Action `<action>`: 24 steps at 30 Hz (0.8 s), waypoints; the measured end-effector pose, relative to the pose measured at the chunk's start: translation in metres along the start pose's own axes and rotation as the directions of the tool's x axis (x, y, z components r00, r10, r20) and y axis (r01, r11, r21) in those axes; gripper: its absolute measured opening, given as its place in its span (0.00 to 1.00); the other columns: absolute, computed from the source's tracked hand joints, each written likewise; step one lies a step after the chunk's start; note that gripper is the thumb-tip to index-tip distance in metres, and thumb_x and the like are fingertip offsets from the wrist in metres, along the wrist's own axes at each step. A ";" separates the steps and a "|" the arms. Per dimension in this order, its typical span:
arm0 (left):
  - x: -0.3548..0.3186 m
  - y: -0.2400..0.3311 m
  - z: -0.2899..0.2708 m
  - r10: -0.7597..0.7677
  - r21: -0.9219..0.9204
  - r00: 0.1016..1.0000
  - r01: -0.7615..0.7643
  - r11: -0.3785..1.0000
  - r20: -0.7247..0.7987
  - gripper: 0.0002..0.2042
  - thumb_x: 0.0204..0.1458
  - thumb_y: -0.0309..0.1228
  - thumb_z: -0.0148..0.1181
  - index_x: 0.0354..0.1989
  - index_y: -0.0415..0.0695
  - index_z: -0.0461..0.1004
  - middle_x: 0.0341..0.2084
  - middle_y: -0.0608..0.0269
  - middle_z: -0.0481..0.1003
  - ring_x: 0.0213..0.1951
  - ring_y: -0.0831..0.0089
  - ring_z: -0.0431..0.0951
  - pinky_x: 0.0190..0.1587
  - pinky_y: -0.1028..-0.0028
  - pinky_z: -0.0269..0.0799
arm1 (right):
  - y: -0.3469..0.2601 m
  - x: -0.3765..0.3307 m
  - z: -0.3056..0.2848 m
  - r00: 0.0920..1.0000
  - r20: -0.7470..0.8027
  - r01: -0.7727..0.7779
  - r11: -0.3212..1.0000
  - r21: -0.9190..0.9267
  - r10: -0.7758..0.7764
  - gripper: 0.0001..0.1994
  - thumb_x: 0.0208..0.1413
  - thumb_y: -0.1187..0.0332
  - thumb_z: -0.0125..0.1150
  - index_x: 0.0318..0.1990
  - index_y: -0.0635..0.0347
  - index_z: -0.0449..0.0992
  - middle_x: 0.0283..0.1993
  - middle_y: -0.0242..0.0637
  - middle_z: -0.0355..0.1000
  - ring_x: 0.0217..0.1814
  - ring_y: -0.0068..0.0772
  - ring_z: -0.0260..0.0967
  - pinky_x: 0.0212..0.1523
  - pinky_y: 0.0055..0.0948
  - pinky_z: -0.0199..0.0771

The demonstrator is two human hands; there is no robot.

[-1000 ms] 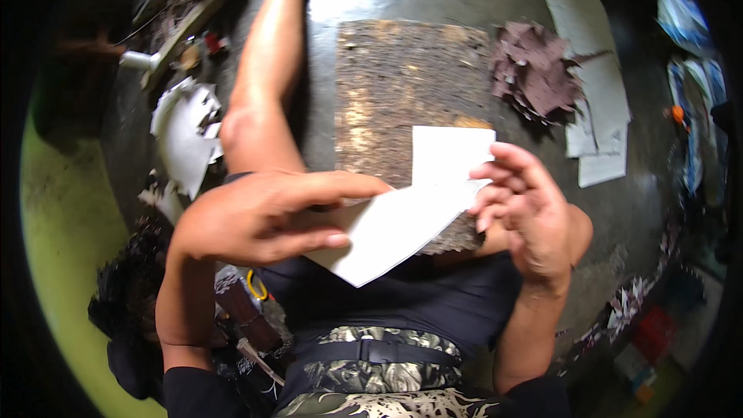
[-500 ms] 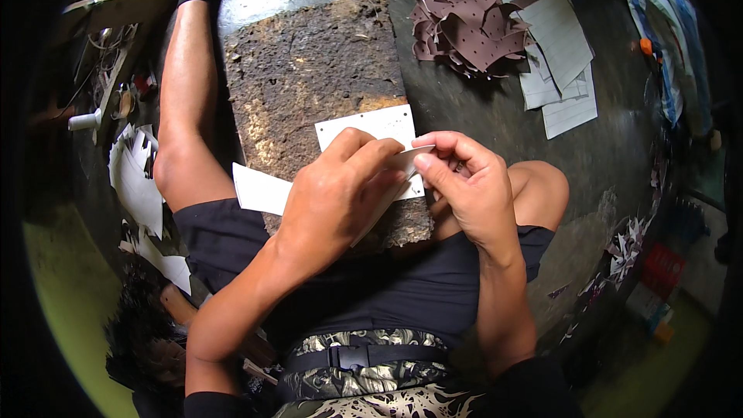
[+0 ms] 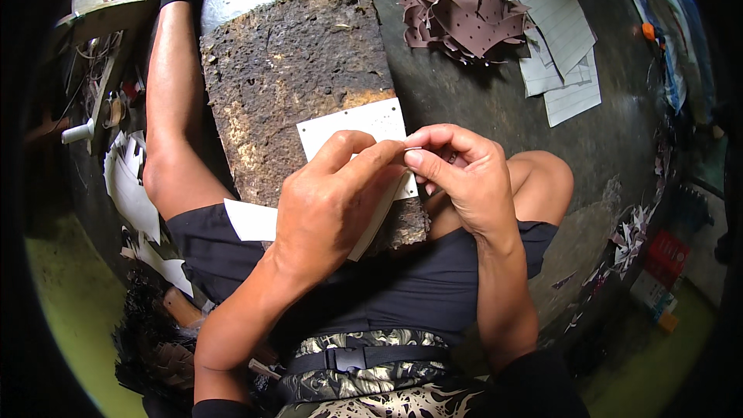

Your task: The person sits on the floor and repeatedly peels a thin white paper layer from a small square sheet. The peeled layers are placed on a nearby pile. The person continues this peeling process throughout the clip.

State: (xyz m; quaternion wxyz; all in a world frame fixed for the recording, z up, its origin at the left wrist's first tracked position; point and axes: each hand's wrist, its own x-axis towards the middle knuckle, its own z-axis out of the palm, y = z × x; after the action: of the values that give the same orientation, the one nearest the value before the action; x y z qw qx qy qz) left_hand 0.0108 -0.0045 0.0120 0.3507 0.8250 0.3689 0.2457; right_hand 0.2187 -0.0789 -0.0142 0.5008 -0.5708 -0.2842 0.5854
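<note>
A rough, scarred dark board (image 3: pixel 286 62) lies between my legs. On its near right part rests a white card template (image 3: pixel 325 130) with small dark holes along its edge. My left hand (image 3: pixel 317 197) is closed over a white sheet piece (image 3: pixel 373 231), whose lower edge shows beneath the palm. Another white end (image 3: pixel 251 220) sticks out left of that hand; whether it is the same piece is hidden. My right hand (image 3: pixel 472 182) pinches the edge of the sheet piece between thumb and forefinger, its fingertips meeting those of the left.
Beyond the board, to the right, sits a pile of brown punched pieces (image 3: pixel 472 15) beside lined sheets (image 3: pixel 561 27). White offcuts (image 3: pixel 131 186) lie by my left knee, near a wooden stand (image 3: pixel 101 15). Scraps (image 3: pixel 631 244) and a red box (image 3: pixel 665 255) are at the right.
The view has shifted slightly. The piece's edge at the fingertips, visible as a flap before, now shows only as a thin line, and my right fingertips have closed in on it.
</note>
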 end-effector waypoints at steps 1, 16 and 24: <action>0.000 -0.001 0.001 0.004 0.005 1.000 -0.004 1.000 -0.001 0.15 0.64 0.27 0.75 0.58 0.47 0.87 0.43 0.59 0.83 0.37 0.59 0.89 0.38 0.61 0.86 | 0.000 0.000 0.000 1.000 -0.005 -0.019 1.000 0.007 0.019 0.09 0.72 0.73 0.75 0.56 0.64 0.89 0.42 0.27 0.85 0.38 0.12 0.77 0.39 0.16 0.78; -0.002 -0.006 -0.002 0.157 0.132 0.986 -0.163 0.978 0.058 0.20 0.60 0.25 0.75 0.62 0.43 0.87 0.47 0.59 0.82 0.37 0.64 0.90 0.38 0.65 0.87 | 0.007 0.004 0.012 0.983 -0.097 -0.136 0.976 0.172 0.154 0.11 0.77 0.61 0.73 0.48 0.62 0.86 0.34 0.22 0.78 0.32 0.09 0.72 0.33 0.15 0.74; -0.001 -0.004 -0.003 0.140 0.136 0.987 -0.149 0.979 0.075 0.19 0.61 0.25 0.75 0.62 0.43 0.87 0.46 0.59 0.82 0.36 0.64 0.89 0.37 0.65 0.86 | 0.021 0.005 0.009 0.993 -0.066 -0.082 0.983 0.164 0.094 0.11 0.79 0.60 0.71 0.50 0.61 0.85 0.36 0.21 0.77 0.34 0.09 0.70 0.35 0.15 0.73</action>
State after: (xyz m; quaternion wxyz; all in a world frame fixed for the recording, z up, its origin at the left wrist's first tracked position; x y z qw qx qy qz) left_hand 0.0066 -0.0017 0.0105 0.2846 0.8799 0.3128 0.2167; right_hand 0.2054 -0.0795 -0.0336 0.5289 -0.5617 -0.1920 0.6066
